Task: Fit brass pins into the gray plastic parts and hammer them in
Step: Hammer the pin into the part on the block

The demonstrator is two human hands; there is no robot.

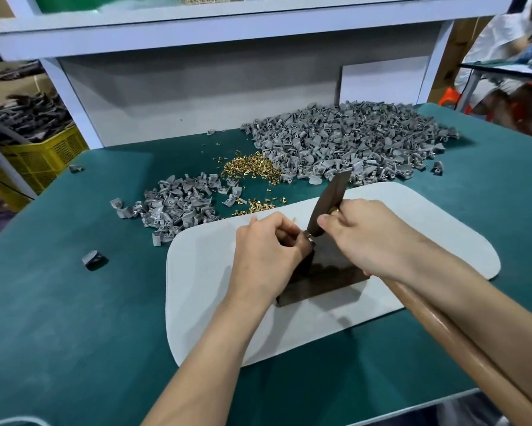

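My left hand (pixel 266 249) pinches a small gray plastic part (pixel 310 239) on top of a dark metal block (pixel 323 278) that stands on a pale mat (pixel 381 235). My right hand (pixel 366 232) grips a hammer close to its dark head (pixel 330 201); the wooden handle (pixel 461 348) runs back under my right forearm. The head's lower end touches the part. A heap of brass pins (pixel 249 167) lies behind the mat, with a second small scatter of pins (pixel 258 206) at the mat's far edge.
A large pile of gray parts (pixel 350 142) fills the back right of the green table (pixel 74 302). A smaller gray pile (pixel 178 204) lies left of the pins. Single parts (pixel 93 259) lie on the left. A white shelf frame (pixel 71 99) rises behind; a yellow crate (pixel 40 158) stands at left.
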